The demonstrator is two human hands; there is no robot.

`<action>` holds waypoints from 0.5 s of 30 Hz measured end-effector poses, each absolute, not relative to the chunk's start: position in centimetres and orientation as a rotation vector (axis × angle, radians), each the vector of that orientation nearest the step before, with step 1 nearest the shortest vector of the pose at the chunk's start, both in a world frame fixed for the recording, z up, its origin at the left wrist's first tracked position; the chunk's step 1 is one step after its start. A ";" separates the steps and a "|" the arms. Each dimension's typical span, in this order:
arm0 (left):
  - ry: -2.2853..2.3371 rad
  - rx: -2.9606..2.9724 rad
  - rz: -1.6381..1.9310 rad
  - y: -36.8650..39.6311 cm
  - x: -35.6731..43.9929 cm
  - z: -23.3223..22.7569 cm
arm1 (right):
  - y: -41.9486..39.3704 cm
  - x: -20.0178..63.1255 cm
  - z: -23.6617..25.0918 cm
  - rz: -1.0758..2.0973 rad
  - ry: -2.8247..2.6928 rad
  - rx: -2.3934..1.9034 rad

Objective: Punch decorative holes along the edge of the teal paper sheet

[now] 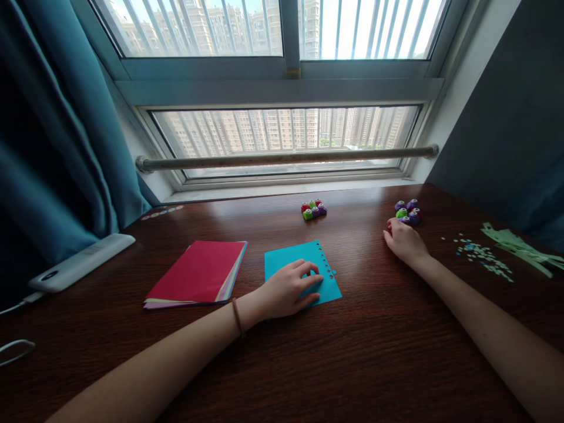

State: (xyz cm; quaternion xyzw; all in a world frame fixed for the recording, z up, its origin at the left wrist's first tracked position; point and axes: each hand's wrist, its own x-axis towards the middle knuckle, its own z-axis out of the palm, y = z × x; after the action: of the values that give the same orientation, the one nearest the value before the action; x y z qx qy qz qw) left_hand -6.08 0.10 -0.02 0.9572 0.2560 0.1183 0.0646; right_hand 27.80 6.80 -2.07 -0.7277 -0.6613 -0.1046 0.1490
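A sheet of blue paper [282, 264] lies on the table with a row of small punched holes along its right edge. My left hand [293, 288] rests on it, fingers spread and holding nothing. Tiny blue cut-outs sit by that edge. Farther right, my right hand [404, 242] is at the near side of a cluster of small paper punches [413, 205], mostly purple with a green one. Its fingers are closed round a small red paper punch [389, 225], largely covered by them. Another group of red, green and purple punches [314, 210] stands at the back middle.
Left of the blue sheet lies a stack of coloured paper [198, 271], red on top. Pale paper bits [484, 256] and green paper strips [522, 245] are at the far right. A white power strip [83, 264] and cable [17, 346] are at the left, beside a blue curtain [66, 129].
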 end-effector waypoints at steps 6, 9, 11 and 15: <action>0.726 2.924 0.343 0.1 -6.2 -0.2 | 6.5 26.3 -1.8 -0.057 -1.969 -1.749; 0.695 2.949 0.352 0.1 -6.1 -0.2 | 5.0 22.8 -1.2 0.479 -2.032 -1.433; 0.661 2.971 0.368 0.1 -6.1 -0.3 | 3.8 20.5 -1.1 0.693 -2.087 -1.260; 0.627 2.989 0.414 0.1 -6.1 -0.4 | 2.0 18.1 -1.3 0.615 -2.232 -1.119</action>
State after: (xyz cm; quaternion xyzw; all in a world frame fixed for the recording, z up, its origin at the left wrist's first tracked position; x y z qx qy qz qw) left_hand -6.15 0.09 -0.38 0.9694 0.2033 0.1341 0.0297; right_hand 18.05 2.02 -1.30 -0.4174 -0.8331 0.2296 0.2811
